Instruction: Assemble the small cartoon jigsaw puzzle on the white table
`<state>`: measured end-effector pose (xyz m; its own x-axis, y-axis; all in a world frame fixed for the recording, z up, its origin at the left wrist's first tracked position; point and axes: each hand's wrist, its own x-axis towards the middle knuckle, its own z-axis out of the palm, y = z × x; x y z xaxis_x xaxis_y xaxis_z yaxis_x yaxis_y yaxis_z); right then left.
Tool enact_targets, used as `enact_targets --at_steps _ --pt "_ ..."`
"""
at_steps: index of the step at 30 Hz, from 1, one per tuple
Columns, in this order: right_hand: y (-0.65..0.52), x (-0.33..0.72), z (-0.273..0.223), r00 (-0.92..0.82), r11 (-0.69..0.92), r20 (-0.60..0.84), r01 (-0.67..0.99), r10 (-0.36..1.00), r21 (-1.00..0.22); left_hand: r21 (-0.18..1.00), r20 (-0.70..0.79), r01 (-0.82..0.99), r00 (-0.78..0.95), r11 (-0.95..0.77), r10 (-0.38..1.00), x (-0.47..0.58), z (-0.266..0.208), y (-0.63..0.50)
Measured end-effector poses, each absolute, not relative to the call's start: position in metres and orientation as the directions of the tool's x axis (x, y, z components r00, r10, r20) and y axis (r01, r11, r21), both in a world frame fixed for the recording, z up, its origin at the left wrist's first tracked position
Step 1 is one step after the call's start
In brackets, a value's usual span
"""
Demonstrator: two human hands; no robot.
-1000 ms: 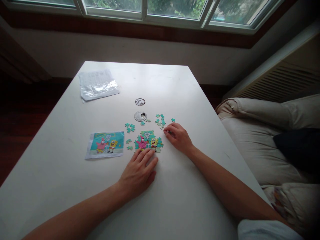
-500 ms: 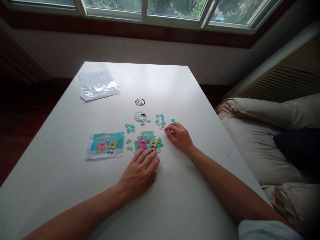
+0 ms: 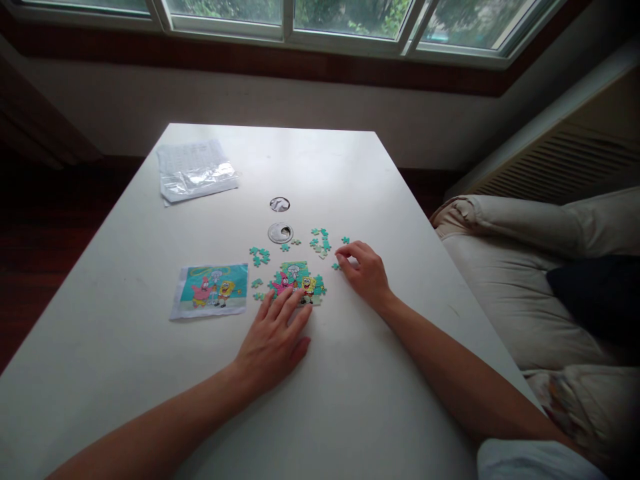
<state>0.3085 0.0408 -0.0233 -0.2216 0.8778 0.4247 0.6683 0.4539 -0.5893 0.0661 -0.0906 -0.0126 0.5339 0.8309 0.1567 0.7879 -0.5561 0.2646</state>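
A partly joined jigsaw puzzle (image 3: 297, 270) with cartoon figures lies on the white table. My left hand (image 3: 275, 333) rests palm down, fingers spread, its fingertips over the lower left part of the puzzle and hiding some of it. Right of the puzzle, my right hand (image 3: 364, 272) has its thumb and index finger curled together in a pinch; whatever is between them is hidden. A small teal puzzle piece (image 3: 335, 266) shows on the table just beside the right thumb. Several loose pieces (image 3: 325, 244) lie beyond the puzzle, and others (image 3: 260, 256) to its upper left.
A picture sheet (image 3: 213, 290) with the same cartoon figures lies left of the puzzle. Two round inserts (image 3: 281, 233) are set in the table (image 3: 320, 160). Papers in a clear plastic sleeve (image 3: 197, 177) lie at the far left. A pale sofa (image 3: 490, 287) stands to the right.
My right hand has shifted slightly right and up, and a teal piece now shows beside its thumb. My left hand has slid forward and left, farther over the puzzle.
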Motion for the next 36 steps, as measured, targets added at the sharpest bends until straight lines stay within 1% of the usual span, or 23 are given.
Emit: enact_targets --at_steps 7,12,18,25,29,31,36 --pt "0.042 0.309 -0.026 -0.187 0.419 0.408 0.675 0.893 -0.607 0.232 0.163 0.833 0.476 -0.503 0.864 0.064 -0.012 -0.088" --pt "0.042 0.309 -0.026 -0.194 0.424 0.407 0.669 0.893 -0.611 0.232 0.165 0.835 0.471 -0.499 0.866 0.065 -0.013 -0.089" --pt "0.042 0.309 -0.026 -0.192 0.410 0.388 0.666 0.901 -0.623 0.227 0.133 0.841 0.472 -0.491 0.871 0.065 -0.011 -0.090" --pt "0.045 0.309 -0.025 -0.199 0.424 0.404 0.673 0.893 -0.606 0.235 0.159 0.837 0.468 -0.494 0.869 0.066 -0.011 -0.090" --pt "0.058 0.309 -0.021 -0.265 0.450 0.384 0.705 0.884 -0.548 0.250 0.171 0.834 0.462 -0.492 0.870 0.066 -0.013 -0.089" --pt "0.069 0.307 -0.019 -0.307 0.466 0.372 0.736 0.876 -0.491 0.252 0.171 0.834 0.460 -0.490 0.871 0.065 -0.014 -0.089" --pt "0.104 0.290 -0.018 -0.336 0.469 0.385 0.818 0.860 -0.334 0.250 0.170 0.832 0.466 -0.495 0.868 0.066 -0.014 -0.089"
